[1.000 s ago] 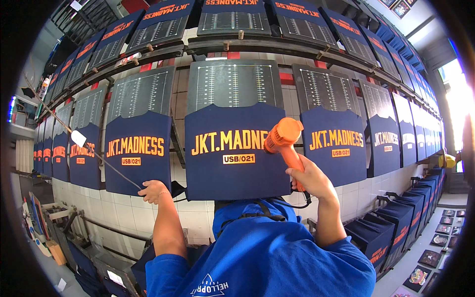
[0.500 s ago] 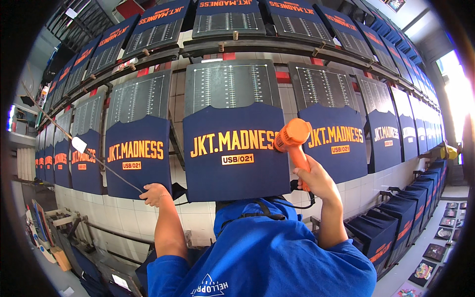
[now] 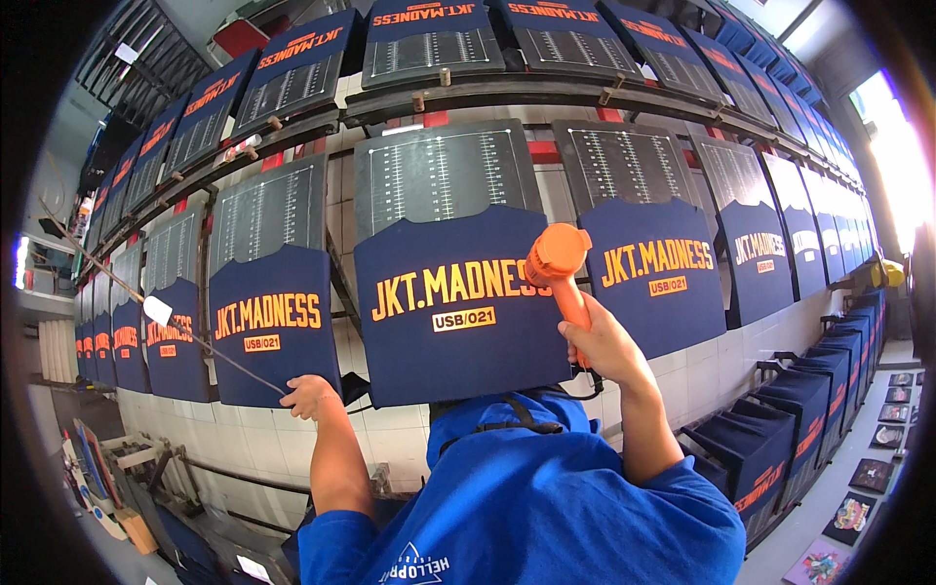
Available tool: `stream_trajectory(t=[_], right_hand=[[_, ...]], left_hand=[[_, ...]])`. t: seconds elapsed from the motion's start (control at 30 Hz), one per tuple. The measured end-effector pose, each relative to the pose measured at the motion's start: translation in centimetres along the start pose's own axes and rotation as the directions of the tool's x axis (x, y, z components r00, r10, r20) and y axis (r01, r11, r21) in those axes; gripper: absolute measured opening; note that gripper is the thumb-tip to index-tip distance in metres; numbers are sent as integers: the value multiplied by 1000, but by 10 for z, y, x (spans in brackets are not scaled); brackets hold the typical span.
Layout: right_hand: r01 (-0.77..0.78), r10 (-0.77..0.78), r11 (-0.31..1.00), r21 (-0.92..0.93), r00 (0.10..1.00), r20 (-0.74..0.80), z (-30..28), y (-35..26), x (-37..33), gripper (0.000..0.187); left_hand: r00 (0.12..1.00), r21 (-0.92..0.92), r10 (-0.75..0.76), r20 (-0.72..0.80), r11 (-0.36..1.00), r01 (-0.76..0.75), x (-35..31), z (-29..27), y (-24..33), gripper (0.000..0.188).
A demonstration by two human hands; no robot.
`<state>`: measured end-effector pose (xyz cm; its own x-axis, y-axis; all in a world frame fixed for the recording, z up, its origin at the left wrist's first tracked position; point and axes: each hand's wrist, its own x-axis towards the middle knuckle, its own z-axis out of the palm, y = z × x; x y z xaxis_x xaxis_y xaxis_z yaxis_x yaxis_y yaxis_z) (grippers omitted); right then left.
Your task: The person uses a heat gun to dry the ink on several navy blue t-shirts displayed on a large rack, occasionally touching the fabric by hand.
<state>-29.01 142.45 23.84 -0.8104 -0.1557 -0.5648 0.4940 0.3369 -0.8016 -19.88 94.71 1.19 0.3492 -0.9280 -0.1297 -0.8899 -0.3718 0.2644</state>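
My right hand (image 3: 606, 341) grips the handle of an orange hair dryer (image 3: 559, 250). Its round head hangs over the right end of the orange lettering on a navy T-shirt (image 3: 458, 366), which is stretched over a dark board (image 3: 444, 175) with white ruled marks. At the lower right corner of the neighbouring navy shirt (image 3: 273, 366), my left hand (image 3: 312, 398) has its fingers closed around a thin cord (image 3: 229, 349). That cord runs up to the far left and carries a white piece (image 3: 157, 311). Whether the nozzle touches the cloth cannot be told.
More boards with printed navy shirts line both sides of this row, on dark metal rails (image 3: 546, 86). Another row (image 3: 429, 39) stands beyond, and shirt-covered boards (image 3: 741, 439) stand behind me at right. A wooden block (image 3: 135, 531) lies lower left. Small printed pictures (image 3: 846, 514) lie at far right.
The hair dryer has shifted a little left over the lettering. My view has tilted slightly; my left hand keeps its hold on the cord beside the same shirt corner.
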Motion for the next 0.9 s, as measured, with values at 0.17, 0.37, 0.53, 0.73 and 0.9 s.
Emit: stream_trajectory(t=[0.17,0.37,0.53,0.73,0.9], right_hand=[[9,-9,999,51,1000,-4,-5,1,6,29],[25,-25,998,64,1000,8,-4,1,16,31],[69,-70,996,56,997,12,-4,-2,23,41],[93,-93,994,53,996,-1,-2,-1,35,40],[110,-107,991,72,994,-39,-4,-1,30,37]], left_hand=[[1000,1,-15,-6,1000,15,1,2,-1,61],[1000,-6,-8,-2,1000,8,-3,-1,1,61],[1000,-20,-1,-14,1000,1,5,7,-3,61],[1000,-20,-1,-24,1000,1,4,7,-3,61],[1000,-10,9,-21,1000,-10,-1,4,-1,60]])
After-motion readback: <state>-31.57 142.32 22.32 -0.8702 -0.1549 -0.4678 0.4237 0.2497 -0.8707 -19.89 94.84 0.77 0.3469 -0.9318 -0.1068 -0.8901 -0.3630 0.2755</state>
